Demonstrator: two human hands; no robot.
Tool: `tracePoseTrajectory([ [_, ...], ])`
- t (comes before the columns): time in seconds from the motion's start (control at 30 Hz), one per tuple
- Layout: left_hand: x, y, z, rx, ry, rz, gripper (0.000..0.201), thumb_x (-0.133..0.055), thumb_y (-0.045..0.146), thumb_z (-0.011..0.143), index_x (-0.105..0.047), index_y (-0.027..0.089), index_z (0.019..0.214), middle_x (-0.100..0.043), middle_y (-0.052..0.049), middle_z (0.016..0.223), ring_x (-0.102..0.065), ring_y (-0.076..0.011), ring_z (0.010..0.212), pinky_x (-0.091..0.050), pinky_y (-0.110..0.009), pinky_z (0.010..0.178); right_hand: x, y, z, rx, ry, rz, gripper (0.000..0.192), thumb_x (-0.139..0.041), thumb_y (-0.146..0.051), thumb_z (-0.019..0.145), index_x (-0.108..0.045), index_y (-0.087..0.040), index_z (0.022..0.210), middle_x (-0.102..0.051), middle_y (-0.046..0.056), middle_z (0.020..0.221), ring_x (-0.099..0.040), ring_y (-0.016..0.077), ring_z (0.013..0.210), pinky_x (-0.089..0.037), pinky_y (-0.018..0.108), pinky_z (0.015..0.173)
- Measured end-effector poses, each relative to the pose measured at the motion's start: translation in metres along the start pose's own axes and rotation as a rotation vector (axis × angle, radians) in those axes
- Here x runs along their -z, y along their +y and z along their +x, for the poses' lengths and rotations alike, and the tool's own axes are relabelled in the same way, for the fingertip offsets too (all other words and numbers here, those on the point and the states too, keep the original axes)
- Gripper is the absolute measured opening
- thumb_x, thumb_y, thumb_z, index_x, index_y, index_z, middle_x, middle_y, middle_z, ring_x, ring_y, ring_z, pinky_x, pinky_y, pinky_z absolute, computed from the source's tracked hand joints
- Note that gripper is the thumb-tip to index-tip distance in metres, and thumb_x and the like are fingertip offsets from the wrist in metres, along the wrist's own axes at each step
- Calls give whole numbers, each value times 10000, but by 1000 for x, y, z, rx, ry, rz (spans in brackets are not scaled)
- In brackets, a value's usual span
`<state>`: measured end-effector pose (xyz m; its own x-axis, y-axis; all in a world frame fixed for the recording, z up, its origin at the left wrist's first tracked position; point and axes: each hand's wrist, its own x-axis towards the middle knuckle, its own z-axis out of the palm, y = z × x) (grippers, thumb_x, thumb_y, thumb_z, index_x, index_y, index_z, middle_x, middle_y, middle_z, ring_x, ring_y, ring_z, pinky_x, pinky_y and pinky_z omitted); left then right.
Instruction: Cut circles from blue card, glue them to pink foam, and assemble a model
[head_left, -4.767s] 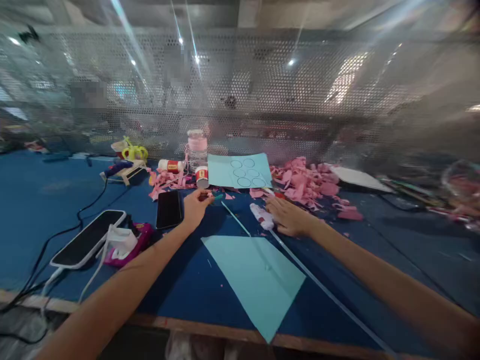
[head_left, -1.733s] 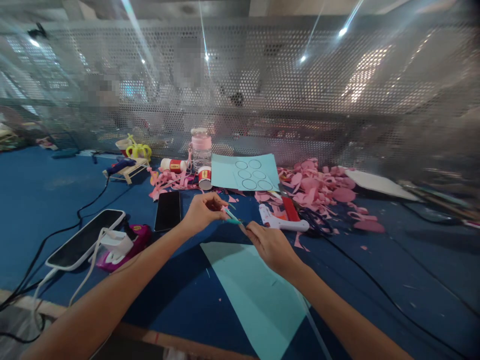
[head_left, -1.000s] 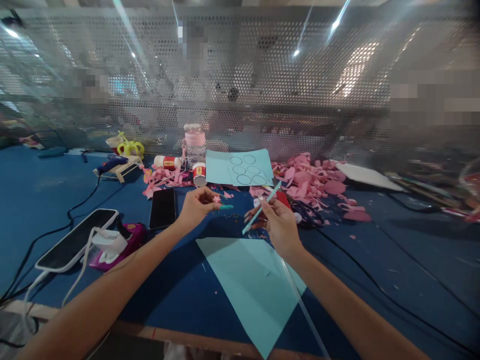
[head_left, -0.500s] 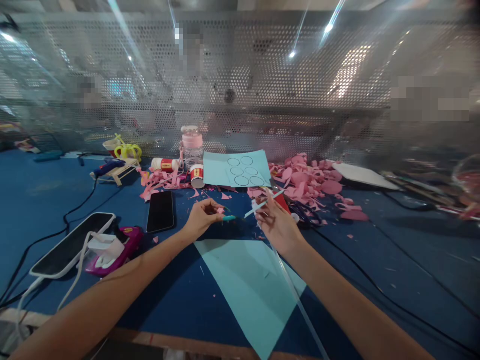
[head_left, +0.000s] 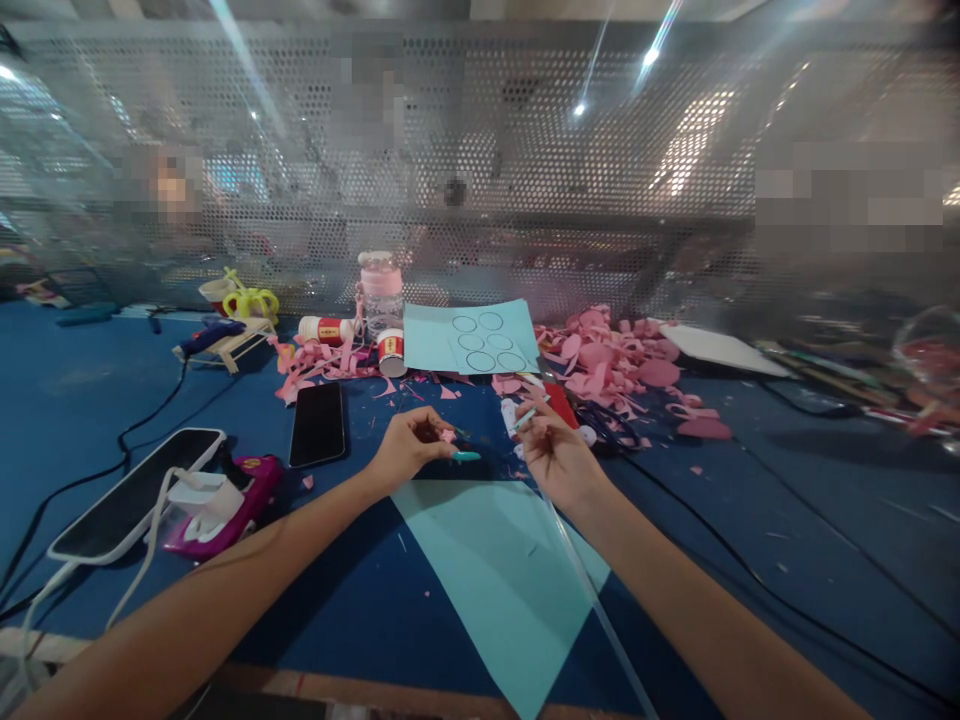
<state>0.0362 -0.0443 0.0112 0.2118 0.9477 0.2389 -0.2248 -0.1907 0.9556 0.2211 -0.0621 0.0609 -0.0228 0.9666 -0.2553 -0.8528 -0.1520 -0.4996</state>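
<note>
My left hand (head_left: 409,447) is closed in a pinch over the blue table, with a small pink piece (head_left: 448,436) between its fingers. A slim teal piece (head_left: 466,456) juts from the thumb's tip; whether it is a long nail or something held, I cannot tell. To its right my right hand (head_left: 556,450) has its fingers curled round a narrow pale blue paper strip (head_left: 525,419). Below both hands lies a light blue paper sheet (head_left: 502,570), its corner toward me. A long translucent stick (head_left: 600,605) runs from under my right hand across the sheet.
Behind stand a pink-lidded bottle (head_left: 381,290), a paper cup (head_left: 391,353) and a blue sheet with drawn circles (head_left: 427,335). Pink paper scraps (head_left: 607,350) are heaped right. Phones (head_left: 317,425), a purple power strip (head_left: 255,495), cables and a glue gun (head_left: 214,337) lie left.
The pale blue strip in my right hand has turned and shows shorter. My left hand has shifted slightly to the right, still pinching the pink piece.
</note>
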Motion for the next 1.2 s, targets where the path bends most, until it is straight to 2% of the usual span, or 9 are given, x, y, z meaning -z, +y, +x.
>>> tracePoseTrajectory([
  [0.2,0,-1,0,-7,-14,1,309,-820,211,455,-558,132,598,-620,14,597,-556,-77,538,-466,-194,525,-1,-1,0,23,31,9,403,-519,68,711,-579,-210,997,-592,-48,618,-546,33,416,-490,57,372],
  [0.3,-1,-1,0,-6,-7,-12,287,-812,185,462,-564,131,597,-615,18,588,-551,-72,532,-463,-188,524,-5,0,0,32,71,-32,222,-589,-14,740,-586,-186,880,-593,-44,611,-555,38,431,-503,74,391],
  [0.37,0,-1,0,-7,2,-16,274,-805,168,465,-571,131,603,-614,19,587,-550,-71,530,-464,-188,528,-6,1,-1,48,73,-55,119,-619,-72,752,-567,-174,785,-608,-19,642,-601,61,526,-535,106,458],
  [0.43,0,-1,1,-12,36,-9,271,-802,161,462,-576,133,609,-618,18,594,-555,-74,536,-468,-192,536,-6,3,-1,44,15,-66,121,-644,-114,751,-543,-177,731,-610,-7,675,-608,67,591,-539,127,502],
  [0.57,1,0,3,-25,126,26,273,-797,169,452,-576,137,609,-620,17,600,-566,-87,547,-478,-207,550,0,7,-1,-29,-187,-83,172,-707,-179,707,-535,-190,710,-511,-53,572,-463,24,455,-406,90,386],
  [0.63,2,1,4,-34,146,35,268,-792,174,455,-581,138,615,-617,21,593,-564,-87,542,-479,-208,548,2,7,-2,-31,-228,-102,171,-712,-179,700,-541,-183,694,-497,-57,553,-426,21,435,-368,93,374],
  [0.87,5,10,6,-79,242,69,284,-798,176,453,-597,143,651,-613,32,586,-562,-83,541,-479,-198,532,1,4,-5,3,-289,-232,104,-658,-262,750,-601,-176,750,-602,-18,649,-515,54,512,-428,143,454],
  [1.0,6,16,5,-108,256,72,288,-798,180,470,-602,144,678,-609,34,583,-577,-85,556,-487,-198,551,0,5,-4,-21,-247,-232,166,-668,-308,739,-589,-167,699,-597,-12,613,-531,62,504,-434,145,446],
  [1.2,4,21,3,-106,271,73,292,-801,166,461,-594,140,666,-616,25,591,-588,-97,565,-486,-207,556,1,13,-6,-34,-233,-235,128,-679,-259,727,-608,-155,705,-609,-7,624,-540,58,526,-458,133,470],
])
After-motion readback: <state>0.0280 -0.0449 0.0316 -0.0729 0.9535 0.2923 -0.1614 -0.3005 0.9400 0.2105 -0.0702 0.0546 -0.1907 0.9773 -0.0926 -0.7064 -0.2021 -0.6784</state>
